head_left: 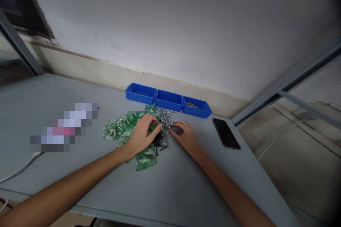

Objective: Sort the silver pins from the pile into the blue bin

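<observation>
A loose pile of silvery screws point(166, 115), with black screws point(163, 147) at its near side, lies on the grey table. My left hand point(144, 131) rests over the pile's left side and some green plastic bags point(128, 122); its fingers curl downward, with the thumb apart from them. At the right edge of the pile, my right hand point(186, 136) has thumb and forefinger brought together at the tips, seemingly on a screw. The small parts inside the bags are pale and metallic. What lies under my left fingers is hidden.
Behind the pile stand three blue bins in a row: a left bin point(140, 94), a middle bin point(169, 101) and a right bin point(202, 110) holding screws. A black phone point(226, 133) lies right. A pixelated object point(64, 127) and white cable point(23, 166) are left.
</observation>
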